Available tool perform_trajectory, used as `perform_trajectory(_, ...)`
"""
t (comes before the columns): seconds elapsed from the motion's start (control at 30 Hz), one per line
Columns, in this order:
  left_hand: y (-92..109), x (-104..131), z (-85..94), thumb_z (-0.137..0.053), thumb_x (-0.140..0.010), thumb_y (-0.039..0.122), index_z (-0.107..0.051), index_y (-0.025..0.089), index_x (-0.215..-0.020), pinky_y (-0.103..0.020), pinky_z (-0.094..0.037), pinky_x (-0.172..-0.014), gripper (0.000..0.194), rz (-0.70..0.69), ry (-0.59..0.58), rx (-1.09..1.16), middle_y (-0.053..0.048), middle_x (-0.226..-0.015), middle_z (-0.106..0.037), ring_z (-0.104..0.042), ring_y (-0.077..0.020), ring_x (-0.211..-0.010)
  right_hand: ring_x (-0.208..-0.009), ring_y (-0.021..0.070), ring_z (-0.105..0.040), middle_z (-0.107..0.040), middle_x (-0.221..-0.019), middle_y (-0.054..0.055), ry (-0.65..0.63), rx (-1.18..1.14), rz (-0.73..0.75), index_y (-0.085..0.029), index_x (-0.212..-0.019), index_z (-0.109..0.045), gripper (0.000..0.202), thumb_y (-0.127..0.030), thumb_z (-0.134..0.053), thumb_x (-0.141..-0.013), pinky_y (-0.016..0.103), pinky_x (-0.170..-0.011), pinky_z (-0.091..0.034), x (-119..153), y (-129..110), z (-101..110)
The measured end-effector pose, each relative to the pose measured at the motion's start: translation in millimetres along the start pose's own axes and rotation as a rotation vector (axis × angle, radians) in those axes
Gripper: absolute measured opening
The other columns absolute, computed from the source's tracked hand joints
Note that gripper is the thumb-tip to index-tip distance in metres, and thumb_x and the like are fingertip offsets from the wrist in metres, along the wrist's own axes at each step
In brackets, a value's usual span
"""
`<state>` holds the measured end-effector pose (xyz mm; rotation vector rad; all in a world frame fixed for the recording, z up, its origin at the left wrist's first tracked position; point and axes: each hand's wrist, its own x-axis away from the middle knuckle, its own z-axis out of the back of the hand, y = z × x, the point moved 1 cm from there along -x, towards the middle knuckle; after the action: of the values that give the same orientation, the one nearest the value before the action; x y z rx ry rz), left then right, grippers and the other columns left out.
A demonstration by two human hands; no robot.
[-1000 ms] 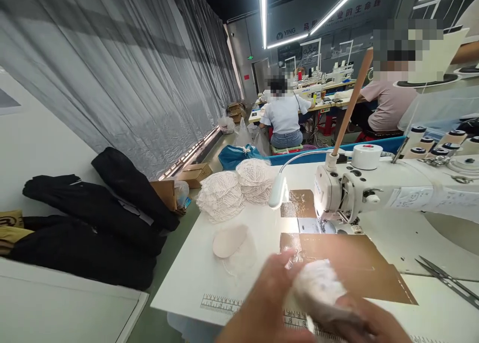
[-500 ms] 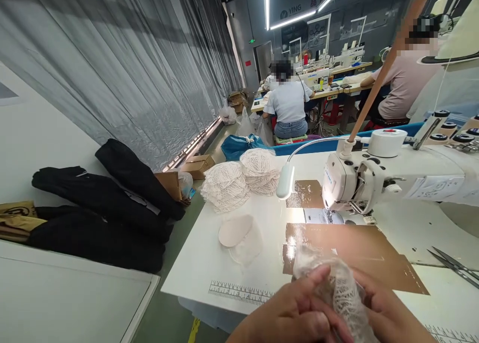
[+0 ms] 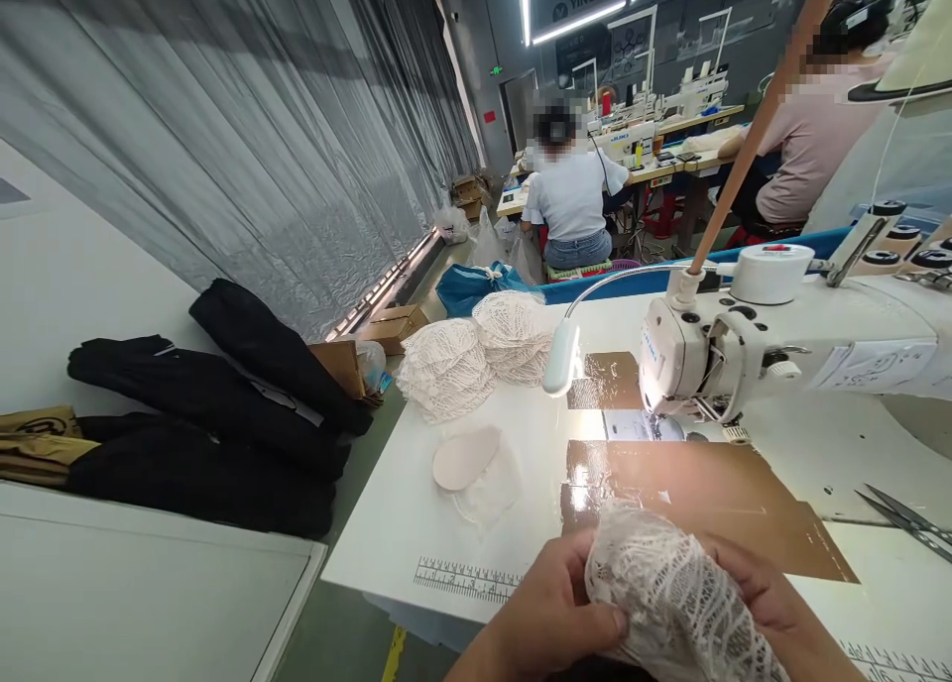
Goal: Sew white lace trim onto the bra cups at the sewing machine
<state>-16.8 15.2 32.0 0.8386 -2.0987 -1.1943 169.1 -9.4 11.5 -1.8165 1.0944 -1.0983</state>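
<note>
A cream lace piece (image 3: 661, 583) is held between my two hands at the front edge of the sewing table. My left hand (image 3: 546, 603) pinches its left side, the thumb on top near the lower edge. At the far side of the lace, my right hand (image 3: 766, 593) grips it; the lace covers part of those fingers. To the left on the white tabletop lies a beige oval pad (image 3: 466, 459) on a sheer cream piece (image 3: 495, 489). Beyond my hands stands the sewing machine (image 3: 669, 365), its needle area lit.
Two stacks of cream lace pieces (image 3: 446, 365) stand at the table's back left. Scissors (image 3: 903, 523) lie at the right. A lamp (image 3: 561, 358) hangs left of the machine head, and brown tape (image 3: 669, 474) covers the tabletop before it. Two people sit at machines beyond.
The lace has been turned and spread wider, so more of its patterned face shows. My left hand has shifted from crossed fingers in front of it to a pinch at its left side.
</note>
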Motion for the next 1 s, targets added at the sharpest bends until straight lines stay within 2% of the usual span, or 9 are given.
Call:
perform_trajectory(0.1,-8,0,6.8,-0.082,-0.064,0.035,-0.066,0.012,-0.078,-0.019,-0.037,-0.060,0.031,0.028,0.185,-0.042,0.000,-0.069,-0.058,-0.048,-0.0081,-0.063,-0.056,0.0096,-0.047,-0.056,-0.063,-0.003,0.124,-0.101,0.001,-0.019,-0.073,-0.057,0.036,-0.046,-0.079,-0.064,0.020,-0.052,-0.037,-1,3,1)
perform_trajectory(0.2,-21,1,15.9,-0.084,-0.059,0.030,-0.058,0.013,-0.061,-0.017,-0.033,-0.052,0.031,0.089,0.342,0.038,0.003,-0.057,-0.054,-0.043,-0.0056,-0.052,-0.056,0.0087,-0.043,-0.048,-0.063,-0.005,0.262,-0.073,0.103,-0.021,-0.071,-0.047,0.042,-0.050,-0.077,-0.067,0.019,-0.052,-0.036,-3,5,4)
perform_trajectory(0.37,-35,-8,2.4,-0.079,-0.064,0.039,-0.067,0.015,-0.104,-0.029,-0.048,-0.072,0.049,-0.014,0.221,0.316,-0.006,-0.083,-0.068,-0.062,-0.0171,-0.074,-0.067,0.0128,-0.050,-0.049,-0.072,-0.004,0.461,0.187,0.283,-0.025,-0.078,-0.048,0.040,-0.051,-0.076,-0.067,0.019,-0.058,-0.045,-11,8,16)
perform_trajectory(0.47,-38,-15,-10.1,-0.067,-0.079,0.043,-0.065,0.014,-0.112,-0.034,-0.047,-0.084,0.044,-0.167,0.285,0.258,-0.008,-0.089,-0.069,-0.064,-0.0206,-0.084,-0.084,0.0184,-0.058,-0.061,-0.089,0.002,0.368,0.374,0.309,-0.026,-0.093,-0.059,0.035,-0.054,-0.068,-0.075,0.023,-0.072,-0.050,-17,8,22)
perform_trajectory(0.6,-30,-20,-17.1,-0.053,-0.089,0.050,-0.064,0.016,-0.112,-0.036,-0.046,-0.089,0.043,-0.221,0.521,0.164,-0.007,-0.097,-0.070,-0.062,-0.0230,-0.092,-0.078,0.0194,-0.058,-0.061,-0.082,0.004,0.017,0.457,0.224,-0.024,-0.094,-0.065,0.043,-0.060,-0.041,-0.091,0.028,-0.074,-0.050,-17,2,17)
perform_trajectory(0.7,-23,-19,-18.4,-0.050,-0.088,0.057,-0.061,0.015,-0.114,-0.036,-0.046,-0.092,0.050,-0.232,0.617,0.018,-0.008,-0.101,-0.069,-0.061,-0.0253,-0.098,-0.095,0.0247,-0.058,-0.063,-0.098,0.006,-0.158,0.406,0.203,-0.024,-0.099,-0.066,0.041,-0.059,-0.051,-0.085,0.035,-0.089,-0.047,-14,-1,8)
perform_trajectory(0.77,-24,-16,-16.6,-0.047,-0.088,0.061,-0.061,0.015,-0.116,-0.037,-0.045,-0.094,0.055,-0.232,0.652,-0.065,-0.009,-0.103,-0.069,-0.060,-0.0268,-0.103,-0.099,0.0256,-0.057,-0.062,-0.102,0.006,-0.140,0.360,0.173,-0.023,-0.096,-0.066,0.034,-0.054,-0.062,-0.081,0.036,-0.091,-0.046,-13,1,6)
perform_trajectory(0.9,-42,-8,-2.2,-0.047,-0.085,0.066,-0.062,0.019,-0.116,-0.035,-0.044,-0.098,0.059,-0.148,0.737,-0.183,-0.011,-0.112,-0.066,-0.053,-0.0290,-0.117,-0.066,0.0143,-0.050,-0.056,-0.069,0.000,0.059,0.082,0.122,-0.020,-0.070,-0.060,0.034,-0.053,-0.065,-0.080,0.025,-0.063,-0.044,-15,12,11)
perform_trajectory(1.0,-53,-2,11.1,-0.050,-0.082,0.067,-0.059,0.021,-0.121,-0.034,-0.047,-0.093,0.061,-0.095,0.660,-0.233,-0.010,-0.111,-0.065,-0.053,-0.0289,-0.116,-0.063,0.0124,-0.047,-0.053,-0.064,-0.002,0.162,0.011,0.183,-0.020,-0.062,-0.056,0.037,-0.050,-0.070,-0.075,0.022,-0.061,-0.042,-14,14,11)
